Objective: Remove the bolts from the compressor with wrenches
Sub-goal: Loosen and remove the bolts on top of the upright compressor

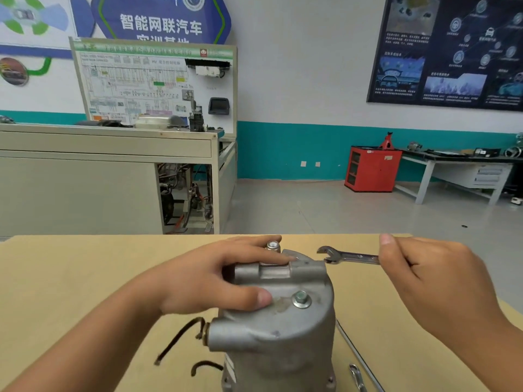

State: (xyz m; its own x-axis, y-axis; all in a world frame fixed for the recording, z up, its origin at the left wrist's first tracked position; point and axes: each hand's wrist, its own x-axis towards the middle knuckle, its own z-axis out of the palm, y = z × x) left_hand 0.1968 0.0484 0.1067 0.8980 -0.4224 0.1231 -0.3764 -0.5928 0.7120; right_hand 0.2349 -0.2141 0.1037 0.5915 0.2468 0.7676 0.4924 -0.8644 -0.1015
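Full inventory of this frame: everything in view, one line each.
compressor: 1, grey metal, upright, table centre
bolts: 2 visible, silver, on the compressor's top, one near, one at the far edge
wrench: 1, silver, just right of the compressor's top, on no bolt
other metal tools: silver, on the table lower right, cut off by the frame, count unclear
wires: 2, dark, at the compressor's left side
table: 1, tan, foreground
training bench: 1, beige, back left
cabinet: 1, red, back right
workbench: 1, white, dark top, far right
poster: 1, dark, upper-right wall
left hand: rests on the compressor's top
right hand: pinches the wrench's handle
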